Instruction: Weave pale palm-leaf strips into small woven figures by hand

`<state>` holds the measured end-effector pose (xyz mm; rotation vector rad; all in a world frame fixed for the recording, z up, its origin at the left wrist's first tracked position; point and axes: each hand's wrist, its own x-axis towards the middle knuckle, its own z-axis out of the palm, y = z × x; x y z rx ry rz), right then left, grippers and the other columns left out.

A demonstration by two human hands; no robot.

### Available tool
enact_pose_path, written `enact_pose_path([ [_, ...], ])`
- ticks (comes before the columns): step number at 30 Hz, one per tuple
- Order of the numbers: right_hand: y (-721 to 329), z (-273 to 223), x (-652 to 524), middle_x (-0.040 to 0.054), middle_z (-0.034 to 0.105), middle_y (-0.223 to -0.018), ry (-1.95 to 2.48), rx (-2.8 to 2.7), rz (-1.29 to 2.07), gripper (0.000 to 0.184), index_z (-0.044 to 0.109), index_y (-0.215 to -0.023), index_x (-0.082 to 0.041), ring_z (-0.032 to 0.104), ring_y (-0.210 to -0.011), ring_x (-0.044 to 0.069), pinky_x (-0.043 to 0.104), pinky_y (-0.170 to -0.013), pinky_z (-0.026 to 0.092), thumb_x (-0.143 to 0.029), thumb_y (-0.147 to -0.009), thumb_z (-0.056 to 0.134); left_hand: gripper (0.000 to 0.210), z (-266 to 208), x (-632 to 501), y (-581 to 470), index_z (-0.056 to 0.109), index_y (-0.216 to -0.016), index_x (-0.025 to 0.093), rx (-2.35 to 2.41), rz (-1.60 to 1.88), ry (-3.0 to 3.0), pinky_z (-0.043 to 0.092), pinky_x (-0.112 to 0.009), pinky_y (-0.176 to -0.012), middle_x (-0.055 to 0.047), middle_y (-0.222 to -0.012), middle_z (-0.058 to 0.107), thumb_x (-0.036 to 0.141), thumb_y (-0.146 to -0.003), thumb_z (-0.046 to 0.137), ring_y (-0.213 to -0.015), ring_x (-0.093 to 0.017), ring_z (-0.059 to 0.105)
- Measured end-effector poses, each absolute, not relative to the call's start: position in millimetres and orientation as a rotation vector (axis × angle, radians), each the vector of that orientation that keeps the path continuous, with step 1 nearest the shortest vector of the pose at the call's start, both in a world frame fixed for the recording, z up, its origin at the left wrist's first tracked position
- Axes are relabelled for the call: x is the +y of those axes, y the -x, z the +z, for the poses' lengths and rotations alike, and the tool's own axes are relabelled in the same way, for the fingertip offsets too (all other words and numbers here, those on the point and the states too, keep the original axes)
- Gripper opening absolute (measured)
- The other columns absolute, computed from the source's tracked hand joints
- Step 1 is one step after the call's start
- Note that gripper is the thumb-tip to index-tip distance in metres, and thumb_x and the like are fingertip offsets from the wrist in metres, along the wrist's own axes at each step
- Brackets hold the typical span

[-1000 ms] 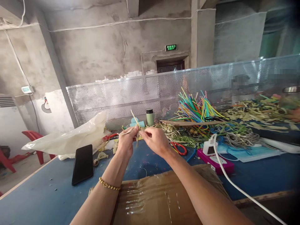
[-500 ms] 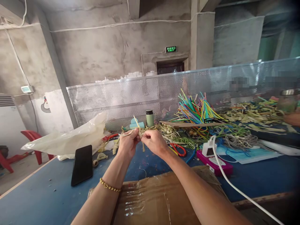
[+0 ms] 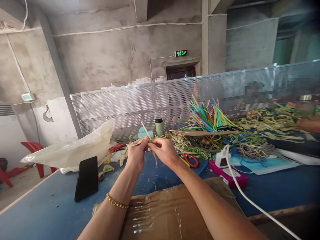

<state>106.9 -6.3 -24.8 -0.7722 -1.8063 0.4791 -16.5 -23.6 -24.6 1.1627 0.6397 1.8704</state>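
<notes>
Head view, and the 2 hands are up close together over the middle of the blue surface (image 3: 280,186), working a pale strip (image 3: 145,129)! The change: a second ago a gap showed between them; now the right hand (image 3: 163,150) is up against the left hand (image 3: 136,155). The strip's lower end, too, hangs further to the right than it did. That looks like both hands sharing the fine work now, rather than the left simply holding.

Look at the grip: left thumb and fingers are together, clamped on the strip; the right thumb and forefinger are pinched on it as well, just beside. The upper tip pokes up, leaning left. Whether it's a single piece or several, I can't tell; the fingers hide the middle.

Around them, a phone (image 3: 86,179) lies near the left edge, cardboard (image 3: 172,213) covers the middle of the near edge, and a green bottle (image 3: 159,127) stands upright towards the far edge. To the right, coloured strands (image 3: 211,116) fan out, and at the right end, another person's hand (image 3: 310,125) shows, blurred.
</notes>
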Motion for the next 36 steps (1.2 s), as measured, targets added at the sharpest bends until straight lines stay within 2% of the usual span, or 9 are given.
enact_pose_path([
  [5,-109.7,-24.4,-6.1,0.0002,0.060,-0.054,0.806,-1.775,0.418,0.028,0.061,-0.059,-0.016,0.050,-0.053,0.012,0.023,-0.051,0.031,-0.028,-0.084,0.058,0.036,-22.5,-25.6,14.5,0.063,-0.056,0.012,0.602,1.748,-1.191,0.035,-0.024,-0.054,0.001,-0.058,0.054,0.037,-0.059,0.088,-0.056,-0.009,0.044],
  [16,-108.2,-21.6,-11.4,-0.0016,0.053,-0.050,0.888,-1.768,0.304,0.031,0.053,-0.055,-0.018,0.044,-0.050,0.011,0.024,-0.050,0.028,-0.027,-0.084,0.059,0.028,-24.3,-22.1,19.6,0.069,-0.068,0.008,0.644,1.682,-1.127,0.038,-0.024,-0.055,-0.001,-0.062,0.058,0.025,-0.058,0.089,-0.057,-0.009,0.048],
  [19,-113.1,-19.1,-13.6,-0.0011,0.053,-0.051,0.864,-1.767,0.274,0.032,0.053,-0.056,-0.018,0.045,-0.051,0.011,0.024,-0.049,0.029,-0.032,-0.084,0.061,0.027,-20.8,-24.7,23.1,0.069,-0.068,0.008,0.640,1.697,-1.108,0.038,-0.024,-0.054,-0.002,-0.063,0.059,0.025,-0.059,0.089,-0.057,-0.009,0.047],
  [21,-117.8,-16.3,-14.6,0.0013,0.059,-0.059,0.797,-1.716,0.261,0.031,0.058,-0.061,-0.017,0.050,-0.053,0.011,0.023,-0.050,0.032,-0.035,-0.087,0.060,0.026,-18.0,-26.5,25.9,0.070,-0.068,0.008,0.648,1.713,-1.127,0.036,-0.023,-0.052,-0.002,-0.062,0.058,0.026,-0.061,0.088,-0.055,-0.008,0.046],
  [25,-123.1,-12.5,-14.5,0.0080,0.070,-0.089,0.714,-1.737,0.341,0.024,0.071,-0.090,-0.014,0.055,-0.051,0.009,0.022,-0.048,0.039,-0.030,-0.092,0.052,0.026,-15.9,-29.2,26.9,0.071,-0.070,0.008,0.686,1.666,-1.242,0.037,-0.024,-0.053,-0.003,-0.063,0.059,0.028,-0.062,0.086,-0.056,-0.009,0.048],
  [27,-122.6,-12.4,-14.4,0.0064,0.071,-0.082,0.752,-1.810,0.512,0.023,0.071,-0.093,-0.014,0.054,-0.044,0.009,0.022,-0.043,0.040,-0.025,-0.092,0.052,0.026,-16.6,-30.1,25.2,0.071,-0.070,0.008,0.699,1.655,-1.307,0.037,-0.024,-0.054,-0.003,-0.063,0.060,0.029,-0.064,0.086,-0.056,-0.010,0.048],
  [29,-121.8,-12.8,-14.4,0.0029,0.067,-0.065,0.808,-1.814,0.623,0.019,0.070,-0.087,-0.014,0.054,-0.041,0.010,0.021,-0.040,0.041,-0.022,-0.089,0.053,0.025,-17.4,-30.8,23.5,0.072,-0.071,0.009,0.707,1.658,-1.344,0.036,-0.024,-0.054,-0.003,-0.064,0.061,0.030,-0.065,0.085,-0.056,-0.010,0.048],
  [31,-122.3,-13.3,-13.6,0.0009,0.062,-0.057,0.827,-1.788,0.646,0.016,0.068,-0.082,-0.015,0.056,-0.042,0.012,0.022,-0.040,0.042,-0.021,-0.088,0.054,0.024,-17.6,-31.2,22.3,0.071,-0.069,0.009,0.708,1.650,-1.351,0.035,-0.024,-0.054,-0.003,-0.063,0.060,0.029,-0.066,0.084,-0.056,-0.009,0.047],
  [36,-129.3,-12.9,-8.9,0.0015,0.065,-0.060,0.779,-1.828,0.440,0.014,0.064,-0.074,-0.017,0.060,-0.052,0.014,0.022,-0.050,0.043,-0.018,-0.085,0.056,0.020,-17.0,-30.1,21.6,0.070,-0.064,0.010,0.689,1.638,-1.276,0.034,-0.025,-0.052,-0.003,-0.062,0.058,0.024,-0.065,0.083,-0.056,-0.010,0.047],
])
